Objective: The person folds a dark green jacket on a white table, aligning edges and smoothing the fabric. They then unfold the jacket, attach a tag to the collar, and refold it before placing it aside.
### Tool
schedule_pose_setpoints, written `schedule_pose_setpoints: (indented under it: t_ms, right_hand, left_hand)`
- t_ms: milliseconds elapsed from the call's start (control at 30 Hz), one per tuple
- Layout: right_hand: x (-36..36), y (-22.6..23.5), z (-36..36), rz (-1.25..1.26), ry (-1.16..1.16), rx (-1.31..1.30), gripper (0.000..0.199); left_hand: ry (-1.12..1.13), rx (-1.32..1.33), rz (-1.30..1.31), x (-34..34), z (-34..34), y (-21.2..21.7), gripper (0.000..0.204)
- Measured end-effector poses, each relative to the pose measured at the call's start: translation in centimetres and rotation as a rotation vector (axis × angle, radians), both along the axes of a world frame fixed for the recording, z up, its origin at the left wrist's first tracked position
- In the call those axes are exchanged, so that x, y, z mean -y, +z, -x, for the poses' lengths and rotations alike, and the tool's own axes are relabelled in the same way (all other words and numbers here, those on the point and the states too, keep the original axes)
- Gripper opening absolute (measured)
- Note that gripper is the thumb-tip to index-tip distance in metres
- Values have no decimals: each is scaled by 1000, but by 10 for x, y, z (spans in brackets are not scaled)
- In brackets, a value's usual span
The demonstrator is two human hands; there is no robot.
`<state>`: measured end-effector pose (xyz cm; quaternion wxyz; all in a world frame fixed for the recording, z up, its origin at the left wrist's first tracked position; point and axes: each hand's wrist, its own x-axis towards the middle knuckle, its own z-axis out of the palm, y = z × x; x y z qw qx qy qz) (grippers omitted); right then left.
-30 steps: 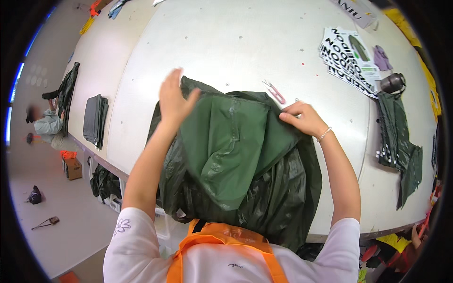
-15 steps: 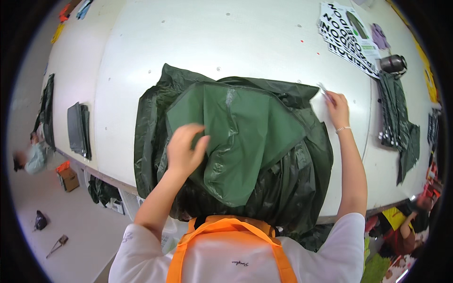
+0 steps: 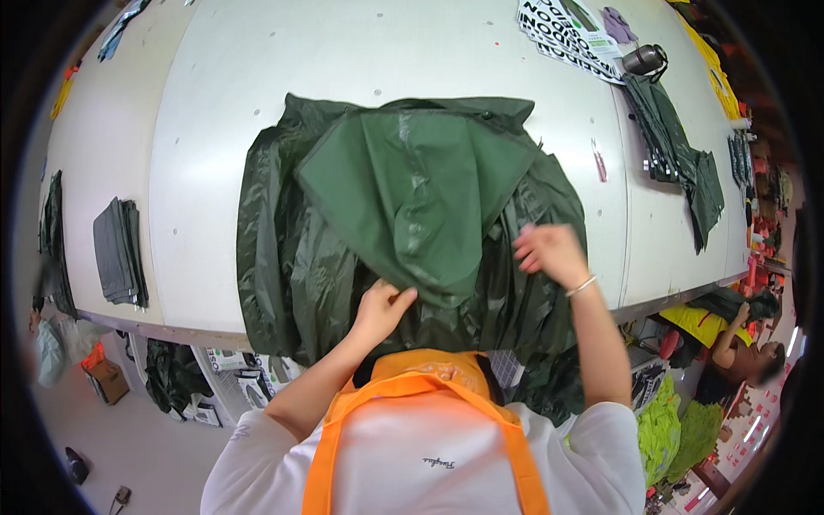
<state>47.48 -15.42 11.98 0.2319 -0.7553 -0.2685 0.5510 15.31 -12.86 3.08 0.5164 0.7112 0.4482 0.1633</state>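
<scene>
Right now, garment: dark green garment (image 3: 283,245) spread in front of you, its near part at the worktop (image 3: 215,172) edge, close to your apron (image 3: 442,376).
Flap: lighter green flap (image 3: 438,197) lies on the garment's middle, broad at the far side, tapering to a rounded near end.
Flap long axis: near to far, a pale seam strip (image 3: 417,182) running roughly along it.
Key relation: the flap goes far and slightly right from your left hand (image 3: 386,311); your left is the nearer hand, right at the near-left border, close to the rounded end.
Left hand state: thumb and forefinger a little apart at that border; can't tell if cloth is pinched between them.
Right hand state: your right hand (image 3: 551,256) is blurred, part open, fingers loosely bent, nothing seen in it.
Right hand to flap: flap is just left of your fingertips, with a gap; hand is over the darker cloth, contact unclear.
Snips: pink-handled snips (image 3: 600,163) lie on the worktop, far and slightly right of your right hand, clear of the garment.
Left side: folded dark stack (image 3: 118,253), well apart from the garment.
</scene>
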Motion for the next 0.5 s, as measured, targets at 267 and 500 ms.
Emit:
schedule_pose_setpoints:
  t_ms: [267, 500]
  right_hand:
    - [18, -57, 106, -352, -708, -1028, 30]
    - [0, -18, 58, -496, -316, -301, 11]
  left_hand:
    - [461, 1327, 1620, -7, -6, 53, 37]
    - [582, 743, 1018, 8, -36, 82, 16]
